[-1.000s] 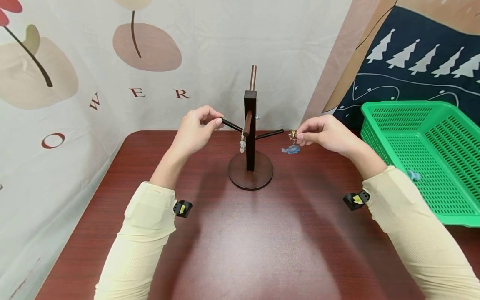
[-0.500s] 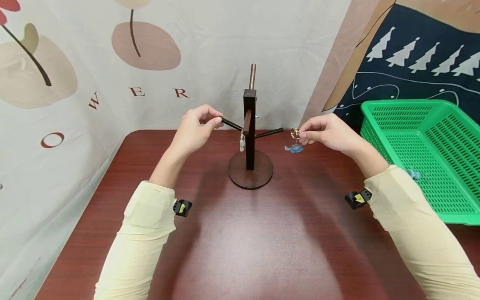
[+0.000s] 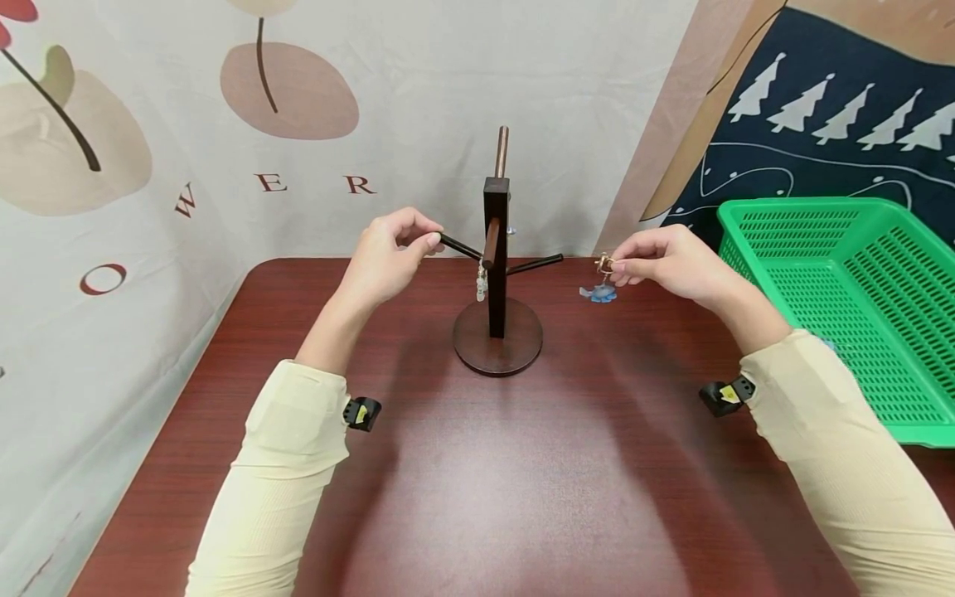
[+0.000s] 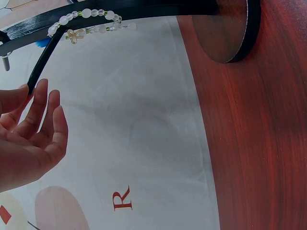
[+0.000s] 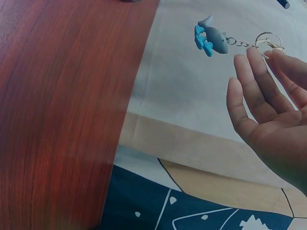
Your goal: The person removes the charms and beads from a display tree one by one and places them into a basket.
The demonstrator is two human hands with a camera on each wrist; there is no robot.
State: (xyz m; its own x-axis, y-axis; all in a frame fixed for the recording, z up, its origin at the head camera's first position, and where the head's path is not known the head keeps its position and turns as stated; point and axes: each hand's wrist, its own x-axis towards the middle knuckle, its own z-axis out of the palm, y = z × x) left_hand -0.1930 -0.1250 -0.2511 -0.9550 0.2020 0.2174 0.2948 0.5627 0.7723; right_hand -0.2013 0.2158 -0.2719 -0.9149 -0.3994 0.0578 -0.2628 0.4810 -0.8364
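A dark wooden stand (image 3: 496, 286) with several pegs rises from a round base (image 3: 498, 348) on the table. My left hand (image 3: 394, 253) pinches the tip of its left peg (image 4: 42, 62) between thumb and forefinger. Around that peg, close to the post, hangs a bracelet of clear and white beads (image 4: 87, 13) with a small bow charm. Right of the stand, my right hand (image 3: 667, 265) pinches the gold ring of a keychain (image 5: 268, 42). A grey-blue whale or dolphin charm (image 5: 216, 39) dangles from its chain, apart from the right peg (image 3: 535, 264).
A green plastic basket (image 3: 913, 435) stands at the right, with a small blue item partly hidden behind my right sleeve. Printed cloth (image 3: 418, 99) hangs behind the reddish-brown table (image 3: 477, 481). A small blue piece (image 3: 511, 230) shows behind the post.
My right hand has moved to the right, away from the stand, carrying the keychain. The left hand stays on the peg.
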